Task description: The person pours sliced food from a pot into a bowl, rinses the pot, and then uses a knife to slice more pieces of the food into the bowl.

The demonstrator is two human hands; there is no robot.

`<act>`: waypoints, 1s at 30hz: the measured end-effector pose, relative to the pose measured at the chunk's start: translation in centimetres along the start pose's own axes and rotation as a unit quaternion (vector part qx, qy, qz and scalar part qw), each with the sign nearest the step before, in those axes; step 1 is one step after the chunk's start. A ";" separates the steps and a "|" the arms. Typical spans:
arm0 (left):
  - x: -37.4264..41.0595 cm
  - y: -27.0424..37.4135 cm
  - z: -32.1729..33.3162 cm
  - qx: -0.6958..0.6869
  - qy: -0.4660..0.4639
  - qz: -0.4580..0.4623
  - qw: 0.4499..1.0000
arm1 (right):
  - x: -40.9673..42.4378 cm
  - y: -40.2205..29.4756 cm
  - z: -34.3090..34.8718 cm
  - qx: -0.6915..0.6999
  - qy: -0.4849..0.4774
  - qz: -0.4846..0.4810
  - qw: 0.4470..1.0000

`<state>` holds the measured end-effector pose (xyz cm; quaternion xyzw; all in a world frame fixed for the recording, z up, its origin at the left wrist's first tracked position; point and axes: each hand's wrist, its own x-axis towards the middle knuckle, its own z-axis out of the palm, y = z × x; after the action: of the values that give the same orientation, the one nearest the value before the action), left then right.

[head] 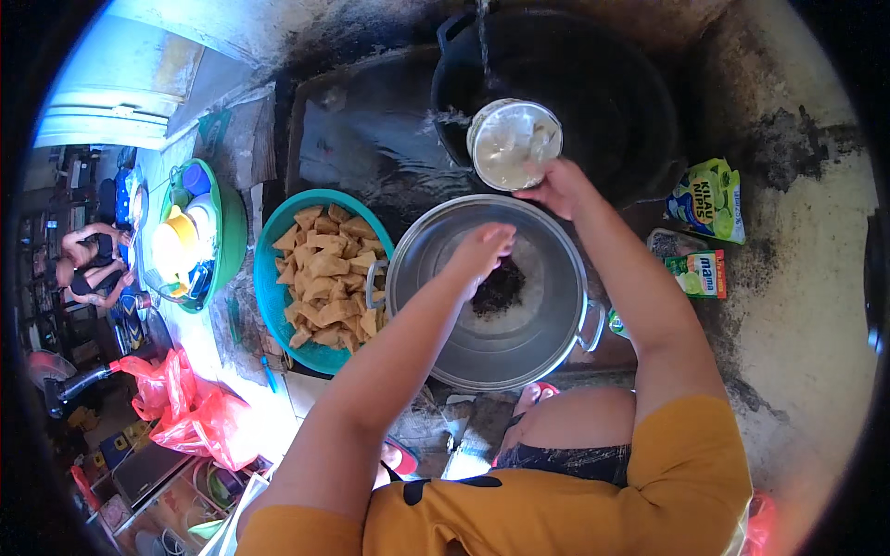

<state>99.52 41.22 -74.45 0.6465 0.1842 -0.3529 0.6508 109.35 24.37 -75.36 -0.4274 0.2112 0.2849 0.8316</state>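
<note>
A large metal pot with side handles point(542, 347) stands in front of me, with a dark clump point(499, 288) lying in its bottom. My left hand point(487, 254) is over the pot beside the clump, its fingers bent; whether it pinches anything is hidden. My right hand point(556, 187) grips the rim of a round container point(516, 142) holding cloudy liquid, above the pot's far edge. Behind it, a stream of water point(484, 42) falls toward a big dark basin point(598, 90). Left of the pot, a teal plastic basket point(268, 306) is full of brown cut tofu-like pieces point(327, 264).
Right of the pot lie a green dish-soap pouch point(708, 201), a small packet point(699, 274) and a scouring pad point(674, 243). A green tub of dishes point(233, 236) and red plastic bags point(191, 410) are at the left. Farther off, another person point(90, 264) sits.
</note>
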 end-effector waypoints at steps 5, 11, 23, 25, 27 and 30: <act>2.6 2.8 1.0 0.023 0.001 0.061 0.998 | -3.1 -0.5 5.2 0.038 -0.019 -0.054 0.998; -0.5 2.7 -0.3 0.104 0.048 0.096 0.989 | -0.7 -4.1 0.9 -0.515 0.118 -0.426 0.735; -7.0 3.2 -11.1 0.076 0.211 0.216 0.950 | 3.7 -2.4 -7.4 -0.455 0.235 0.013 0.859; -7.1 3.3 -11.2 0.079 0.205 0.214 0.952 | 3.0 -2.6 -6.9 -0.285 0.144 0.065 0.945; -6.6 3.0 -11.0 0.099 0.195 0.232 0.948 | 1.7 -3.5 -6.5 -0.238 0.100 0.078 0.963; -5.6 2.6 -10.8 0.242 0.210 0.327 0.889 | -2.1 -3.8 -2.5 -0.188 0.097 -0.018 0.977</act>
<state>99.91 52.71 -69.73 0.8665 0.0042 -0.0099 0.4991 110.03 19.84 -73.25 -0.6053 0.2258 0.2614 0.7171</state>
